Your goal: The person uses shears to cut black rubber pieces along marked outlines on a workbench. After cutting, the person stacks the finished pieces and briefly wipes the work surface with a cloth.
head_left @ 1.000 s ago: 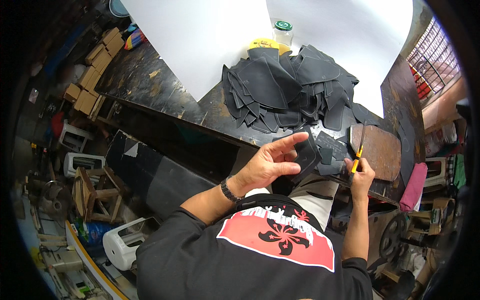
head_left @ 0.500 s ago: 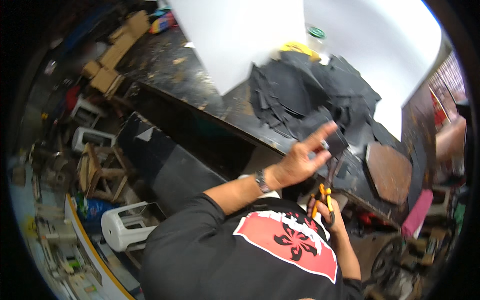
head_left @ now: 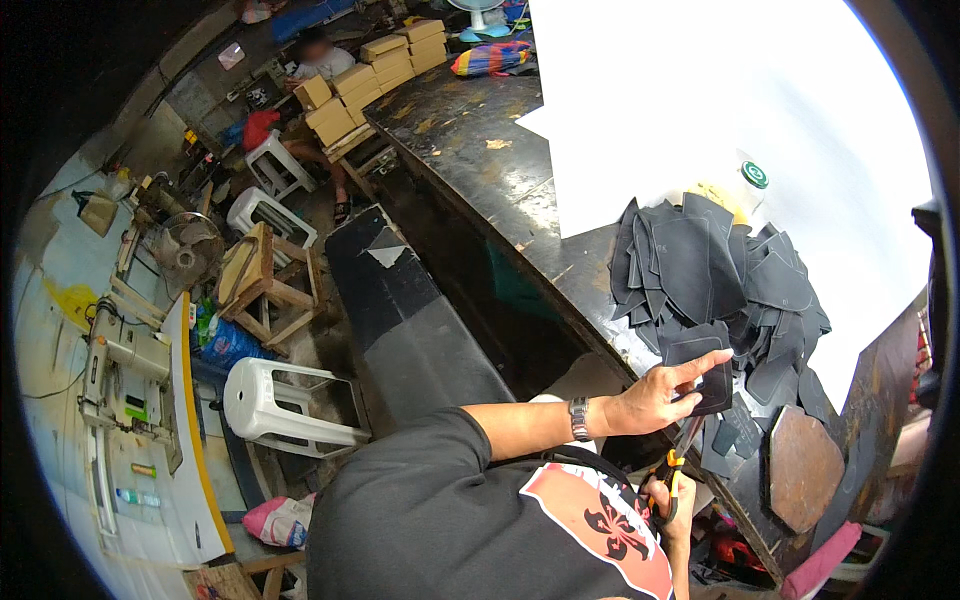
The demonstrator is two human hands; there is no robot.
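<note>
My left hand [head_left: 652, 402], with a metal watch at its wrist, holds a black flat piece of leather-like material [head_left: 708, 388] at the table edge. Its index finger points out across the piece and the thumb lies below. In my right hand [head_left: 679, 512] is a pair of scissors [head_left: 672, 470] with yellow-orange and black handles. The blades point up towards the lower edge of the piece; whether they touch it I cannot tell. Just beyond my hands lies a heap of black cut pieces [head_left: 690, 255], some marked with pale outlines.
A brown many-sided board [head_left: 805, 468] lies on the dark table [head_left: 460, 125], right of my hands. Large white sheets [head_left: 680, 90] and a green-lidded jar [head_left: 754, 176] stand behind the heap. Left are a black bench [head_left: 400, 310] and white stool [head_left: 285, 400]; another person [head_left: 322, 58] sits far off.
The view has swung, so the table, heap and both hands sit further right and lower in the picture. My left hand still holds the black piece, my right hand the scissors.
</note>
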